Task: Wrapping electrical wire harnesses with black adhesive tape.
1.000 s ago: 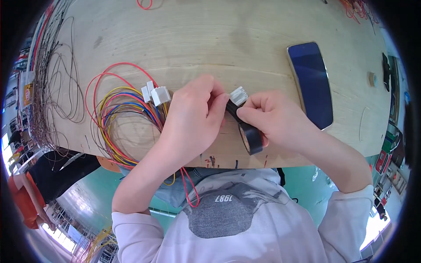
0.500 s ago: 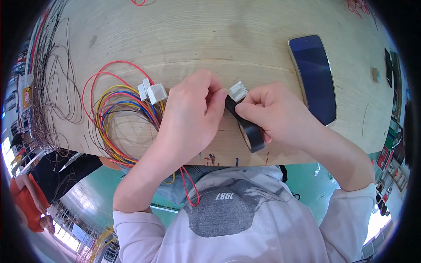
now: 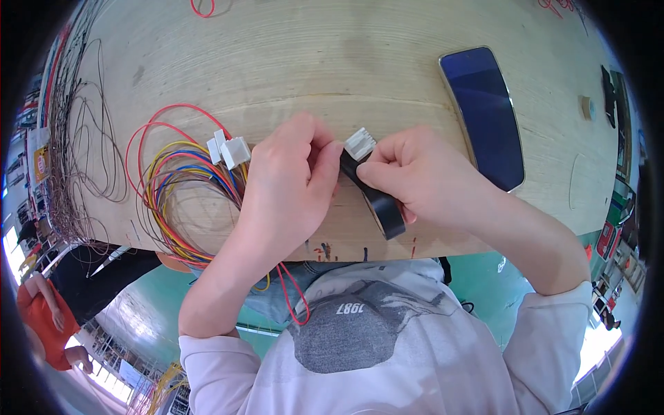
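My right hand (image 3: 413,168) is closed, thumb and fingers pinching a roll of black tape (image 3: 391,220) that hangs below the fingers. From the roll a tape strip (image 3: 354,169) runs up to the thumb tip of my left hand (image 3: 294,162). That hand is closed too, its fingers curled in. What lies inside its grip is mostly hidden. Just beyond the strip, between both hands, a white plug connector (image 3: 360,143) shows. Left of my left hand lies a coil of red, yellow, blue and brown wires (image 3: 166,200), with white connectors (image 3: 235,152) on top.
A dark-screened phone (image 3: 482,117) lies on the wooden table (image 3: 332,76) to the right. Thin brown wires (image 3: 97,138) tangle along the left edge. A small tape roll (image 3: 588,108) sits at the far right. A person in orange (image 3: 45,318) is at lower left.
The whole view has shifted a little, so the table things appear further left. Both hands keep the same grip, and the tape roll has tilted slightly.
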The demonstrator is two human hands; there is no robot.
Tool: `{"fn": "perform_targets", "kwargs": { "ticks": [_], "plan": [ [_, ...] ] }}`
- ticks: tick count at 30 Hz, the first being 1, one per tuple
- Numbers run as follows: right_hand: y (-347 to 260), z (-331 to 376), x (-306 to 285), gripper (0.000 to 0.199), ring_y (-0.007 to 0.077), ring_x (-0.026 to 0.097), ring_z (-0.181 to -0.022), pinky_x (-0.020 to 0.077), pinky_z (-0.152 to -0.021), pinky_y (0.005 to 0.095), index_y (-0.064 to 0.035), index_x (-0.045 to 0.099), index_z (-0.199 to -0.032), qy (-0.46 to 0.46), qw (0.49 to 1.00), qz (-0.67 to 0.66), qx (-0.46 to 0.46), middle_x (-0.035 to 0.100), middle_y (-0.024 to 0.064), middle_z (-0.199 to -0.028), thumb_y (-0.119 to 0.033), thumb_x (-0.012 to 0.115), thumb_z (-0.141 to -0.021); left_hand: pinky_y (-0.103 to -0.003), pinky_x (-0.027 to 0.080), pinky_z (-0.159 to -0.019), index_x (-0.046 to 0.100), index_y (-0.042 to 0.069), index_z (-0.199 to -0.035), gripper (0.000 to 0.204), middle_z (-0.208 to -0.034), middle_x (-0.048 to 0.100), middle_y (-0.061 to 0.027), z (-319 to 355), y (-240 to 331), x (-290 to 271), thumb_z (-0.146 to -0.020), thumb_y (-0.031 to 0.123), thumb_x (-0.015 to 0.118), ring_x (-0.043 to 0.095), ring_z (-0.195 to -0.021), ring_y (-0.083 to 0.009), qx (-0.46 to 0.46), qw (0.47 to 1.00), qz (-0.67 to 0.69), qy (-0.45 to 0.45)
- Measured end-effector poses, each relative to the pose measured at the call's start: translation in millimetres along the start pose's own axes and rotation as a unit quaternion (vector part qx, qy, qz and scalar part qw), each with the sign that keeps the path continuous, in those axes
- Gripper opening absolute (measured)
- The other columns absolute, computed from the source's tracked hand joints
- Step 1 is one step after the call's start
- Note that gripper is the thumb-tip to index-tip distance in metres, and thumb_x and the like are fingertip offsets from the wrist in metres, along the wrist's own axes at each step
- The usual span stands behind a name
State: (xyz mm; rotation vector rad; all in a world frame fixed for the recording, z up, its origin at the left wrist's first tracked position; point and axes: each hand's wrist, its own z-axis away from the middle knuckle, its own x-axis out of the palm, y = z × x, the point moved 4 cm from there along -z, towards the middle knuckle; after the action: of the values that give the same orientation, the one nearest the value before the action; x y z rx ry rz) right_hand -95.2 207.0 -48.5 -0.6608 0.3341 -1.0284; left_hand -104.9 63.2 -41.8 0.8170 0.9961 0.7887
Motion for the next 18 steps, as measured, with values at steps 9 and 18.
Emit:
{"fn": "perform_targets", "kwargs": {
  "ticks": [9, 18],
  "plan": [
    [-1.6, 1.3, 0.5, 0.024, 0.0147, 0.054, -0.043, 0.0424, -0.04, 0.0287, 0.0023, 0.051, -0.061, 0.0, 1.0, -0.007, 0.0, 0.053, 0.0091, -0.049, -0.012, 0.05, -0.081, -0.032, 0.04, -0.045, 0.046, -0.001, -0.074, 0.01, -0.059, 0.051, -0.0114, 0.1, 1.0, -0.2, -0.079, 0.0, 0.055, 0.055, -0.049, -0.0211, 0.006, 1.0, -0.008, 0.001],
    [-2.0, 3.1, 0.6, 0.023, 0.0147, 0.053, -0.043, 0.0427, -0.041, 0.0289, 0.0017, 0.05, -0.064, 0.006, 1.0, -0.003, 0.004, 0.051, 0.0081, -0.049, -0.013, 0.05, -0.082, -0.032, 0.04, -0.044, 0.046, 0.0, -0.077, 0.009, -0.059, 0.051, -0.0121, 0.2, 1.6, 0.9, -0.082, 0.001, 0.053, 0.056, -0.048, -0.0198, -0.007, 1.0, 0.008, -0.002]
  ]
}}
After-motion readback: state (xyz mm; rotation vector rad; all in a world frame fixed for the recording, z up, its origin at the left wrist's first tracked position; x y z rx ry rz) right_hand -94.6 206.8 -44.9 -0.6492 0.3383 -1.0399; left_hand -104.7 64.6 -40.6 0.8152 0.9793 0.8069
